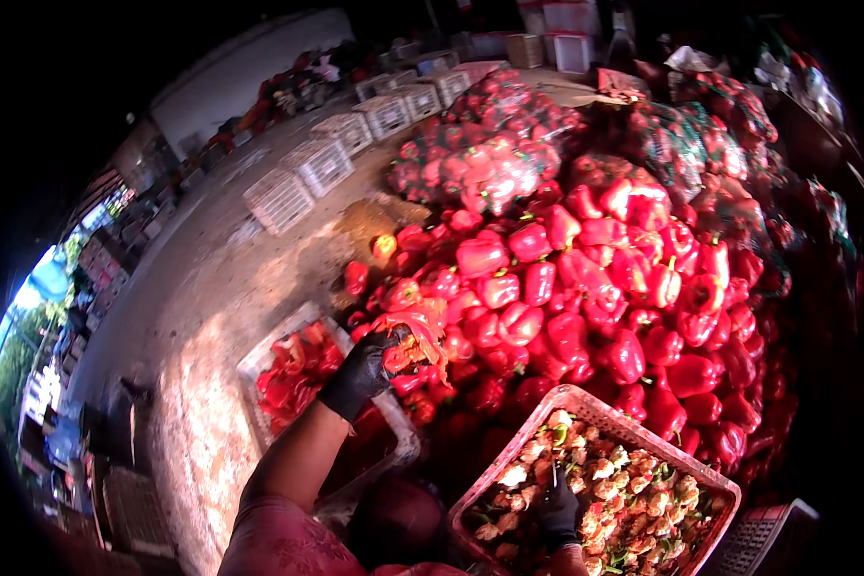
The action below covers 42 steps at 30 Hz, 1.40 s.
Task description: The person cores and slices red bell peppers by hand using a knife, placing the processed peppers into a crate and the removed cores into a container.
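Observation:
My left hand point(366, 366), in a black glove, is closed on torn red bell pepper flesh point(421, 333) over the near edge of a big heap of whole red bell peppers point(583, 288). My right hand point(559, 507), also gloved in black, is over a pink plastic crate point(587, 398) of pale pepper cores with green stems; a thin tool point(554, 473) seems to stick out of it, too small to identify. Left of my left arm, a white plastic crate point(248, 363) holds cut red pepper pieces point(299, 371).
Mesh sacks of red peppers point(493, 169) are piled behind the heap. Slatted plastic crates point(281, 201) form a row along the concrete floor point(194, 302) at upper left. Another perforated crate point(752, 536) stands at lower right. A single pepper point(356, 277) lies beside the heap.

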Each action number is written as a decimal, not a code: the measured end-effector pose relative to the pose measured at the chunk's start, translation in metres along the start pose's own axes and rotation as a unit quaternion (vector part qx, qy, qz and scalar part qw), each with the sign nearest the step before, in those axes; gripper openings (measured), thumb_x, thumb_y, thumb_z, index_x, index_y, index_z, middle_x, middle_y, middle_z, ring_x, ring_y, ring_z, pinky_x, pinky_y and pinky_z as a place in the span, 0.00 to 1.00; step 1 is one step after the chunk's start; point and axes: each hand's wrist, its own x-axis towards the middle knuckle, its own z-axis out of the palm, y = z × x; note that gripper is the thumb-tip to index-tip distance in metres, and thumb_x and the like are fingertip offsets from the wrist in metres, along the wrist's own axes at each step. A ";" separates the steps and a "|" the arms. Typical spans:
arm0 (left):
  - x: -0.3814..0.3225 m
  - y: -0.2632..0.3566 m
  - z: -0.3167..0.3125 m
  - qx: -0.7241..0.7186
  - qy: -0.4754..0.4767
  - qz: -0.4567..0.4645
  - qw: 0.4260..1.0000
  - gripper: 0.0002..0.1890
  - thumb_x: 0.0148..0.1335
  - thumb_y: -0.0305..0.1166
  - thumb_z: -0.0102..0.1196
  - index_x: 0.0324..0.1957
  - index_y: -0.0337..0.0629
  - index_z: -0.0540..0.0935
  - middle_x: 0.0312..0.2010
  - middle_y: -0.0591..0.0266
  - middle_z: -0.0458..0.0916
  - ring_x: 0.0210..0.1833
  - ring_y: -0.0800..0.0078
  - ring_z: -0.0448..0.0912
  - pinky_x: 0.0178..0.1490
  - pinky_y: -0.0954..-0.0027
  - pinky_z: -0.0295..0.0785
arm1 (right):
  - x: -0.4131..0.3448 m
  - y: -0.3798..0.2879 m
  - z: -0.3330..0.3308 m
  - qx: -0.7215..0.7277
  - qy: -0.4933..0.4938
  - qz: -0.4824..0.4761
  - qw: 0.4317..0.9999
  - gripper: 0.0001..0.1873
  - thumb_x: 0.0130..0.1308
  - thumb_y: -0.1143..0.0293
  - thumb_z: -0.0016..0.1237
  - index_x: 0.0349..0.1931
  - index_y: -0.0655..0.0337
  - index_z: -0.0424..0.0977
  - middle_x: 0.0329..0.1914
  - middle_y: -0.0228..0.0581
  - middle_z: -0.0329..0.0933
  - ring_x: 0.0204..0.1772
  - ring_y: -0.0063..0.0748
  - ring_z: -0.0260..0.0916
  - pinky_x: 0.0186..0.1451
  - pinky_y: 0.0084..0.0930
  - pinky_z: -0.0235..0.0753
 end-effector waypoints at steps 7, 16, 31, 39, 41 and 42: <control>-0.155 0.062 -0.062 0.555 0.164 0.319 0.751 0.26 0.57 0.25 0.49 0.61 0.39 0.71 0.58 0.53 0.73 0.65 0.61 0.67 0.67 0.64 0.61 | -0.004 0.012 0.019 -0.048 0.018 -0.065 0.997 0.24 0.62 0.68 0.45 0.60 0.63 0.63 0.42 0.54 0.77 0.40 0.54 0.76 0.40 0.40 0.77; -0.138 -0.099 -0.215 0.818 0.259 -0.036 0.512 0.38 0.63 0.52 0.45 0.69 0.42 0.54 0.70 0.46 0.50 0.73 0.46 0.48 0.72 0.52 0.47 | -0.008 0.022 -0.001 -0.042 -0.017 -0.022 0.999 0.31 0.57 0.67 0.49 0.64 0.56 0.62 0.37 0.49 0.77 0.35 0.51 0.76 0.35 0.37 0.75; 0.172 -0.093 0.091 0.829 -0.016 0.184 0.527 0.43 0.56 0.41 0.58 0.71 0.49 0.51 0.70 0.48 0.53 0.68 0.50 0.60 0.66 0.55 0.62 | -0.007 0.016 0.001 -0.009 -0.070 0.043 0.997 0.32 0.58 0.67 0.50 0.65 0.51 0.61 0.35 0.55 0.76 0.34 0.59 0.74 0.34 0.45 0.74; 0.311 -0.225 0.165 0.891 0.011 0.294 0.346 0.46 0.53 0.48 0.59 0.71 0.59 0.50 0.72 0.57 0.49 0.71 0.53 0.54 0.62 0.47 0.64 | -0.016 0.026 0.024 -0.009 -0.053 0.008 0.999 0.34 0.56 0.70 0.47 0.66 0.40 0.60 0.36 0.54 0.73 0.30 0.57 0.71 0.30 0.47 0.71; 0.332 -0.234 0.170 0.900 -0.003 0.320 0.297 0.45 0.52 0.49 0.60 0.70 0.66 0.52 0.71 0.58 0.52 0.69 0.55 0.59 0.56 0.51 0.69 | -0.013 0.008 0.008 0.006 -0.044 0.013 0.999 0.33 0.55 0.67 0.48 0.65 0.40 0.62 0.40 0.54 0.73 0.32 0.58 0.71 0.32 0.47 0.72; 0.338 -0.238 0.173 0.908 -0.012 0.305 0.288 0.44 0.52 0.48 0.60 0.70 0.70 0.52 0.70 0.59 0.54 0.67 0.55 0.62 0.53 0.51 0.71 | -0.020 0.022 0.018 0.000 -0.108 0.073 0.991 0.31 0.55 0.65 0.49 0.62 0.46 0.64 0.45 0.55 0.72 0.34 0.58 0.72 0.34 0.47 0.73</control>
